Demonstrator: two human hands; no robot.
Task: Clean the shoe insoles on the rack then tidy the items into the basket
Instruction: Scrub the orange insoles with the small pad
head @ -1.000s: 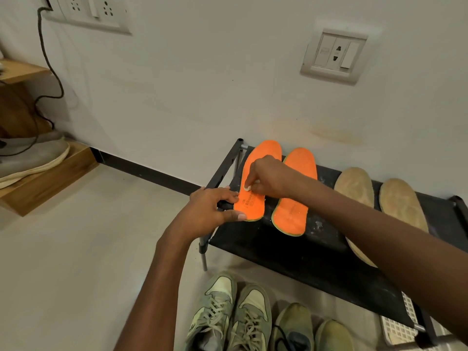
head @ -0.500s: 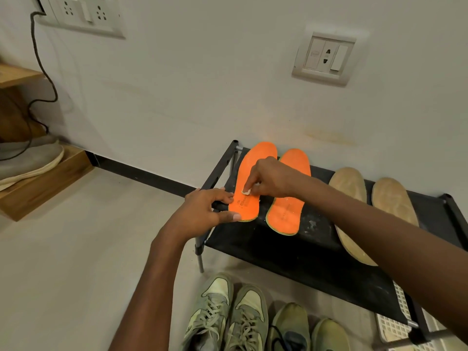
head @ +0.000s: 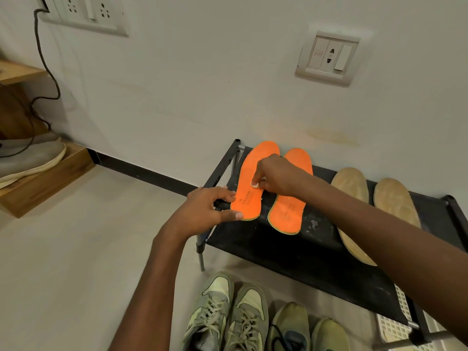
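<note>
Two orange insoles lie side by side at the left end of the black rack (head: 291, 252). My left hand (head: 205, 211) pinches the heel of the left orange insole (head: 253, 183), thumb under its near edge. My right hand (head: 276, 176) pinches a small white wipe (head: 254, 184) against the middle of that insole. The right orange insole (head: 287, 214) carries white specks. Two tan insoles (head: 352, 188) (head: 395, 201) lie further right on the rack. A white lattice basket (head: 397, 323) shows at the lower right, partly hidden by the rack and my arm.
Two pairs of greenish sneakers (head: 228, 317) (head: 306, 328) stand on the floor under the rack's front. A wooden shelf (head: 43, 183) with a grey shoe (head: 27, 158) sits at the left. A black cable (head: 48, 72) hangs from a wall socket. The wall stands right behind the rack.
My right hand with the white wipe has slid up the left orange insole, from near the heel print to its middle. My left hand keeps its hold on the heel.
</note>
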